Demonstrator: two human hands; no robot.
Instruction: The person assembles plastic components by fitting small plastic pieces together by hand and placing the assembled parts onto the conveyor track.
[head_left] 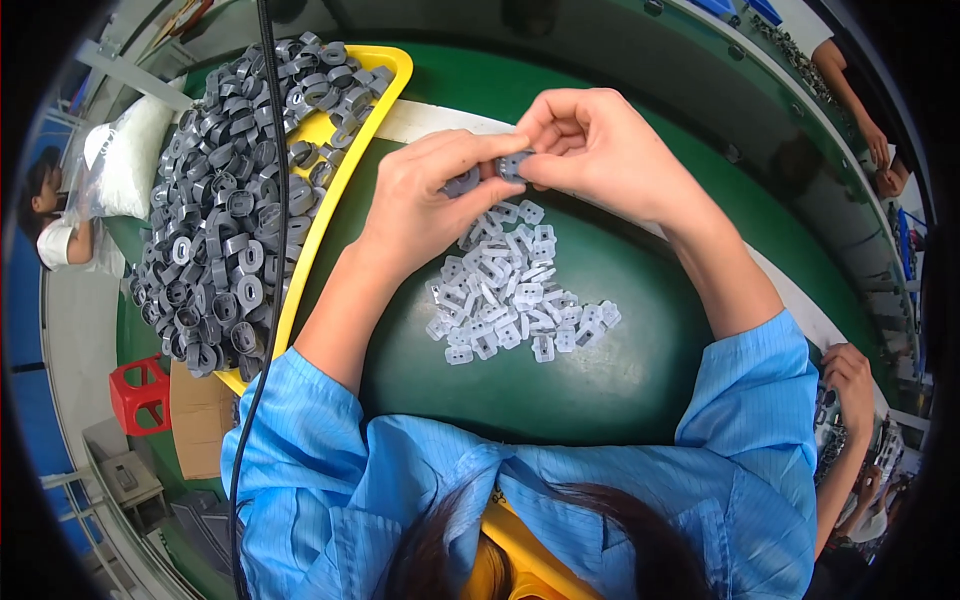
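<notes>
A green table [620, 380] holds a yellow tray [322, 215] heaped with grey parts on the left, and a pile of clear clips [510, 290] in the middle. Above the pile, left hand [425, 205] and right hand [600, 150] pinch one grey part [505, 168] between closed fingertips. Its long axis seems to run left-right. A firm, square grip likely helps the pieces seat.

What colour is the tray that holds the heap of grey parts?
Yellow; the tray shows best in the head view.
</notes>
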